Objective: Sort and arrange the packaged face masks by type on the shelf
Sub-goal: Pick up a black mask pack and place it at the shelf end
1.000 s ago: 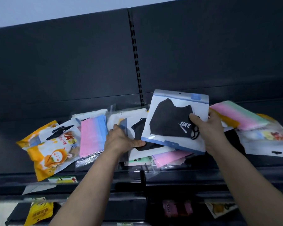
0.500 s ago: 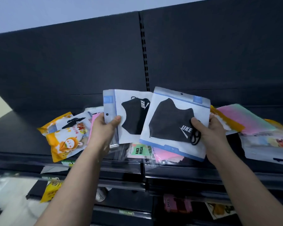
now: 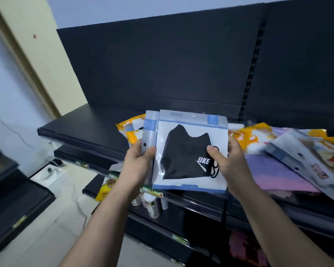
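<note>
Formerly fanned apart, the two black packets are now overlapping, the front mask packet (image 3: 185, 157) covering the rear packet (image 3: 149, 130), the left hand (image 3: 138, 160) gripping the left edge and the right hand (image 3: 228, 162) pinching the right, headers pointing away, while bare shelf (image 3: 81, 128) is lying left of the left hand, mixed packets (image 3: 297, 151) crowding right.

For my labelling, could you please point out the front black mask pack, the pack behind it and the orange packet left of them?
front black mask pack (image 3: 183, 157): head view, on the mask.
pack behind it (image 3: 150, 130): head view, on its left strip.
orange packet (image 3: 132, 136): head view, on orange print.
</note>
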The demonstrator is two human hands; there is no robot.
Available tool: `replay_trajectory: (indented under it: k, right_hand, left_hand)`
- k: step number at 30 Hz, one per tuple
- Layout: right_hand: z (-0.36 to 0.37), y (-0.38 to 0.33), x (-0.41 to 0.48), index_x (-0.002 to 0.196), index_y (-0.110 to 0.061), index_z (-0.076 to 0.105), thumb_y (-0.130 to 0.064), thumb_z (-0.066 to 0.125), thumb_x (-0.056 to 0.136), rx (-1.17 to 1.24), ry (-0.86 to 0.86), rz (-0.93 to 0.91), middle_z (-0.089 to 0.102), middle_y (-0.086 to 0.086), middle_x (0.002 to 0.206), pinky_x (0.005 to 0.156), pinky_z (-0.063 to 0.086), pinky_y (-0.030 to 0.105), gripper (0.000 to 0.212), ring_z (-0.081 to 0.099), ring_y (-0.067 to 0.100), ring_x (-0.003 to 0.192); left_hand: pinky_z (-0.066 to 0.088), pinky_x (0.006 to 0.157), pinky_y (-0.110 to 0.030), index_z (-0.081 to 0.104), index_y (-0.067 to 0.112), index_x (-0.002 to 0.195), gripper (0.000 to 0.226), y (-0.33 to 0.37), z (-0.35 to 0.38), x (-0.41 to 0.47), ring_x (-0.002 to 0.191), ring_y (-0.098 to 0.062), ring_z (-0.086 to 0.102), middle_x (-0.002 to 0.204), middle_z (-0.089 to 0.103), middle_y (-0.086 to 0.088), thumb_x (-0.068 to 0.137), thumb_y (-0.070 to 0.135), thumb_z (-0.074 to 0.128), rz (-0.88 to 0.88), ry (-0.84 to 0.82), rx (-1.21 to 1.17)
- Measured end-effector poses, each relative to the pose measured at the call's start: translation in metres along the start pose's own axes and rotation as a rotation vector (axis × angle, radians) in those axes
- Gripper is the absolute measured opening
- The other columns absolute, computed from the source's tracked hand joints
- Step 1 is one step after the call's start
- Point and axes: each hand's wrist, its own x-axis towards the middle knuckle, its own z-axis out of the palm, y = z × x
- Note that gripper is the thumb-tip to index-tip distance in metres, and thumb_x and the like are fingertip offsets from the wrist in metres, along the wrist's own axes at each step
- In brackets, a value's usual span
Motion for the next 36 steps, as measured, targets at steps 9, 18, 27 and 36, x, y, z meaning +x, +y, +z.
replay_trajectory:
  k: [9, 18, 27, 36]
  right_hand:
    - [0.174, 0.021, -0.006, 0.122, -0.022, 0.048, -0.023, 0.068, 0.082, -0.232, -0.003, -0.131, 0.061, 0.002, 0.119, 0.093, 0.044, 0.032, 0.045, 0.058, 0.012, 0.105]
    - [0.260, 0.029, -0.001, 0.113, -0.017, 0.065, -0.016, 0.054, 0.090, -1.007, -0.218, -0.486, 0.059, 0.004, 0.120, 0.091, 0.042, 0.037, 0.025, 0.052, 0.027, 0.108]
    - [0.327, 0.029, 0.042, 0.112, -0.014, 0.063, -0.015, 0.051, 0.082, -1.001, -0.243, -0.643, 0.063, 0.006, 0.112, 0.085, 0.049, 0.041, 0.032, 0.057, 0.030, 0.101]
    - [0.385, 0.048, 0.139, 0.129, -0.024, 0.050, -0.025, 0.045, 0.095, -1.172, -0.373, -0.433, 0.048, -0.006, 0.134, 0.097, 0.038, 0.036, 0.034, 0.043, 0.019, 0.122]
  left_hand:
    - [0.059, 0.078, -0.043, 0.060, 0.013, 0.102, 0.025, -0.025, -0.147, 0.048, 0.084, -0.021, 0.073, 0.093, 0.075, -0.003, 0.082, 0.007, 0.074, -0.076, 0.082, 0.112]
    - [0.054, 0.088, -0.053, 0.060, 0.012, 0.104, 0.030, -0.050, -0.254, 0.117, 0.091, -0.031, 0.068, 0.101, 0.071, -0.009, 0.078, 0.017, 0.075, -0.152, 0.344, 0.167]
    - [0.056, 0.085, -0.049, 0.060, 0.006, 0.106, 0.025, -0.047, -0.286, 0.175, 0.089, -0.030, 0.068, 0.102, 0.071, -0.013, 0.083, 0.008, 0.071, -0.195, 0.307, 0.101]
    - [0.053, 0.085, -0.040, 0.055, 0.009, 0.115, 0.037, -0.046, -0.318, 0.308, 0.098, -0.028, 0.065, 0.112, 0.067, -0.010, 0.084, 0.021, 0.072, -0.208, 0.264, 0.421]
